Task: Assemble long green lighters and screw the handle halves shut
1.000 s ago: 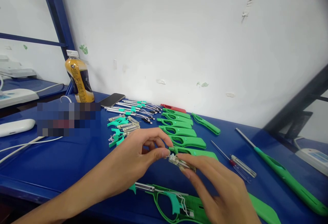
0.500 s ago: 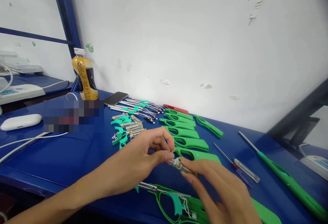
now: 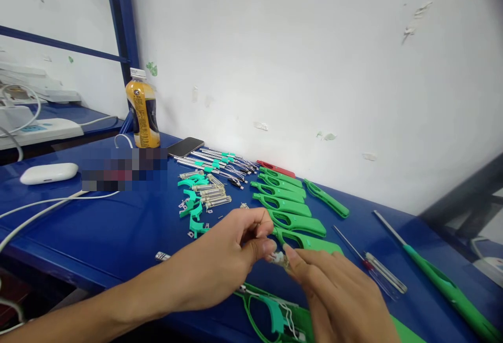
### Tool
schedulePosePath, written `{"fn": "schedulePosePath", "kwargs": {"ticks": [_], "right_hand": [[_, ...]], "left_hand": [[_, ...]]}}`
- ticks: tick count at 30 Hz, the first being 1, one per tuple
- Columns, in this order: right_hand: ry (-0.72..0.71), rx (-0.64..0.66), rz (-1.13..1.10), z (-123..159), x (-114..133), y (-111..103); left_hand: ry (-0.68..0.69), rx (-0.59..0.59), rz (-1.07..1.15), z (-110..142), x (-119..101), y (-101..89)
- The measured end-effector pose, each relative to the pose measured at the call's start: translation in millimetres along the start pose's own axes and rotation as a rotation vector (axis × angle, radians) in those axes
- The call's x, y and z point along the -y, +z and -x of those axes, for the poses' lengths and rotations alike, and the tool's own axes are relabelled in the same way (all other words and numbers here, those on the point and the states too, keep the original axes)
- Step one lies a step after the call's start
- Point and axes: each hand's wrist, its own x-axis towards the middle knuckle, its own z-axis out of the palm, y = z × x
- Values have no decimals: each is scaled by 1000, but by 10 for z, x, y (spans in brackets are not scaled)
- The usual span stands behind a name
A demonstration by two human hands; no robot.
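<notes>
My left hand (image 3: 231, 251) pinches one end of a small clear plastic part (image 3: 280, 259) with thumb and forefinger. My right hand (image 3: 338, 296) grips the same part from the other side, fingers closed over it. Both hands hover above an open green lighter shell (image 3: 275, 314) with a teal trigger and white wires inside, lying at the near edge of the blue table (image 3: 118, 228). Just behind my hands lies a row of green handle shells (image 3: 288, 207).
Teal triggers (image 3: 193, 212) and small metal-and-clear tubes (image 3: 212, 196) lie left of the shells, metal nozzle rods (image 3: 212, 162) behind. A screwdriver (image 3: 373, 267) and an assembled green lighter (image 3: 440, 275) lie right. A yellow bottle (image 3: 143, 115), phone (image 3: 184, 146), white case (image 3: 49, 173) and cables sit left.
The view has swung to the left and down a little. My hands have stayed together on the clear part, and my right fingers now cover more of it.
</notes>
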Motion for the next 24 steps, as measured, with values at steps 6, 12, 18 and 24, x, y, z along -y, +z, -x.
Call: {"fn": "schedulePosePath", "kwargs": {"ticks": [6,12,18,24], "right_hand": [[-61,-83,207,-73,39,22],[-48,-87,283,-124,77,51],[13,-91,129,-79,78,-25],[427,-202,-135,161,159,-267]], "left_hand": [[-6,21,103,-11,10,14],[-24,20,228,-66,54,27],[-30,31,219,-20,-36,29],[51,-89,-328,17,54,141]]}}
